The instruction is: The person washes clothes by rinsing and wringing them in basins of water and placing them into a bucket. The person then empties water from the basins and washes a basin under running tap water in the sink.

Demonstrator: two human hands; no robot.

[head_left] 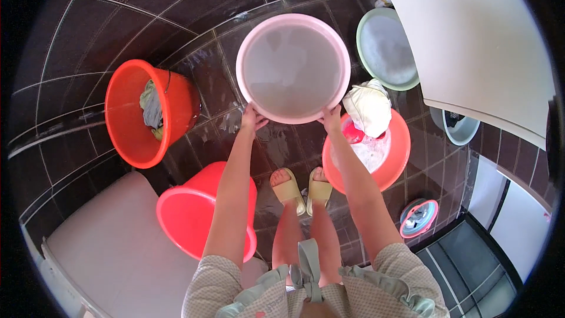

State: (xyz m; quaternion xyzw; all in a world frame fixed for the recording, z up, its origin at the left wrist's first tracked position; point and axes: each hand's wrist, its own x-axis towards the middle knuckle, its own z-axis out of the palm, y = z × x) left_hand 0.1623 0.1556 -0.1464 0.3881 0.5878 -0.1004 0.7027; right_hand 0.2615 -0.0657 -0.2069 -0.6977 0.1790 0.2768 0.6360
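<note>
A round pink basin (294,19) full of cloudy grey water is in front of me, its near rim between my two hands. My left hand (253,119) closes on the rim at the near left. At the near right, my right hand (331,119) grips the same rim. Whether the basin rests on the floor or is raised I cannot tell. Under my right forearm stands an orange-red basin (401,156) with suds and a red object (353,133) inside. A bundled cream-white cloth (368,107) lies over its far edge.
An orange bucket (183,109) with clothes stands left, nearer me a pink-red tub (197,218). At far right are a green-rimmed basin (359,47) of cloudy water and a pale blue basin (466,132). A small pink-rimmed basin (434,212) sits lower right. The dark tiled floor (282,147) looks wet.
</note>
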